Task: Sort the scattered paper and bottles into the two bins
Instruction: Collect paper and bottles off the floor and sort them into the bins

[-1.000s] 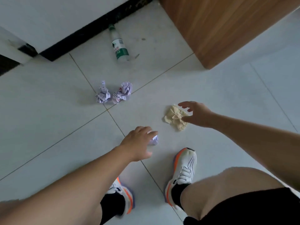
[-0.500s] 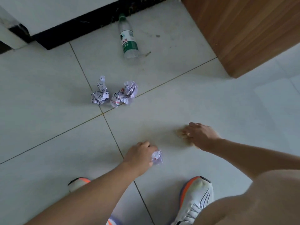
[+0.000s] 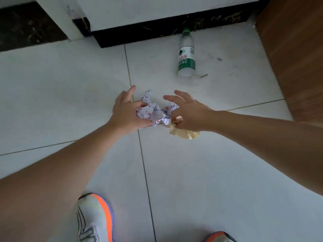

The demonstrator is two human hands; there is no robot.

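Two shoes are cut off at the bottom edge. Left hand is curled on printed crumpled paper, forefinger extended; how many wads cannot be told. Right hand grips a beige wad in its lower fingers, upper fingers spread. Beyond, a bottle lies against the dark plinth.

Bottles: one. Printed paper wads: three or so, bunched. Tan wad: one. Shoes: two.
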